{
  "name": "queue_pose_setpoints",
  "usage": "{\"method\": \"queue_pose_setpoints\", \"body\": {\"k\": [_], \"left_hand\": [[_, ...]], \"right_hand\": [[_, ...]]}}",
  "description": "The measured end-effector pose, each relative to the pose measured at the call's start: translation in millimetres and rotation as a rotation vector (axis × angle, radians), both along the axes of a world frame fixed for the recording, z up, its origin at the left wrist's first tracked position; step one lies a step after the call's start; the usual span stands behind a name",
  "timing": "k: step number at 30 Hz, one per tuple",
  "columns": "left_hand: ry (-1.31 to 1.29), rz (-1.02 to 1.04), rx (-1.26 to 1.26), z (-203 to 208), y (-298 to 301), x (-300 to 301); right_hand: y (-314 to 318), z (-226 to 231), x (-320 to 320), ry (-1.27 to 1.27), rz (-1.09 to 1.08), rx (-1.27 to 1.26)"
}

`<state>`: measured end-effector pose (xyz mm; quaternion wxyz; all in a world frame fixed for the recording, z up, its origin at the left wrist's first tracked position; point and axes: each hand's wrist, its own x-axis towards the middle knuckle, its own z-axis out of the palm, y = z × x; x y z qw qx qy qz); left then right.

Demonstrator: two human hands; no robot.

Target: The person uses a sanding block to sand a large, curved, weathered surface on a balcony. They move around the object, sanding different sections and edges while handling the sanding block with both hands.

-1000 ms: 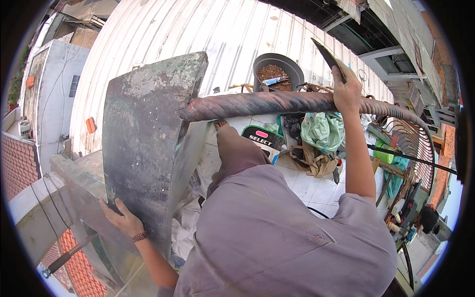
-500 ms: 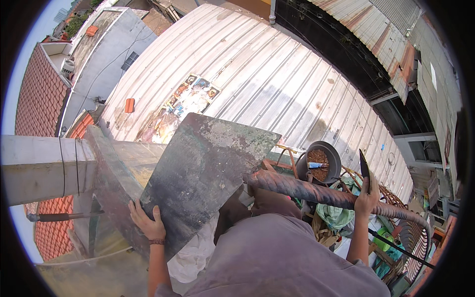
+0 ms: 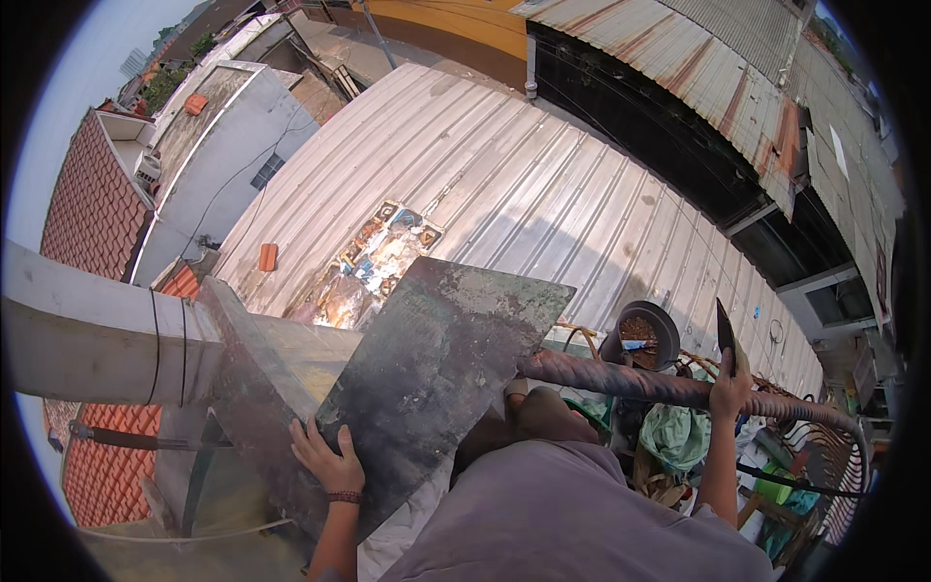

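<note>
A worn, dark board (image 3: 432, 359) with pale scuffed patches lies tilted in front of me. My left hand (image 3: 330, 466) rests at its left edge, fingers stretched out and thumb apart. To the left of that hand is another dark weathered panel (image 3: 257, 388), set at an angle. My right hand (image 3: 729, 390) is closed around a dark, thin flat-bladed tool (image 3: 724, 328), which points upward; its exact kind is hard to tell. Beside the right hand, and perhaps touching it, runs a thick rusty rail (image 3: 621, 378) with a dark wrapping.
Past the rail stands a black bucket (image 3: 652, 325) with brown bits inside. Bundled green plastic (image 3: 676, 436) and clutter lie at the right. Beyond spreads a ribbed metal roof (image 3: 543, 184), lower down. A white beam (image 3: 107, 325) comes in from the left.
The view has shifted, so the board, rail and bucket appear lower and farther right. Both hands keep nearly the same places on or beside the board and rail.
</note>
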<state>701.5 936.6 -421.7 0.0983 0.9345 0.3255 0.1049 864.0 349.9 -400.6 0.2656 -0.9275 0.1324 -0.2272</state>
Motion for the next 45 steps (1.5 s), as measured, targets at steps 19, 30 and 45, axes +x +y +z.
{"method": "queue_pose_setpoints", "body": {"k": [19, 30, 45], "left_hand": [[0.188, -0.011, 0.073, -13.3, 4.2, -0.8], [0.099, -0.008, -0.019, 3.5, -0.6, -0.9], [0.011, 0.008, -0.023, 6.6, -6.2, 3.0]], "right_hand": [[9.9, 6.1, 4.3, -0.087, -0.078, -0.076], [7.4, 3.2, -0.2, -0.076, -0.076, -0.003], [3.7, 0.2, 14.5, 0.111, -0.031, -0.1]]}}
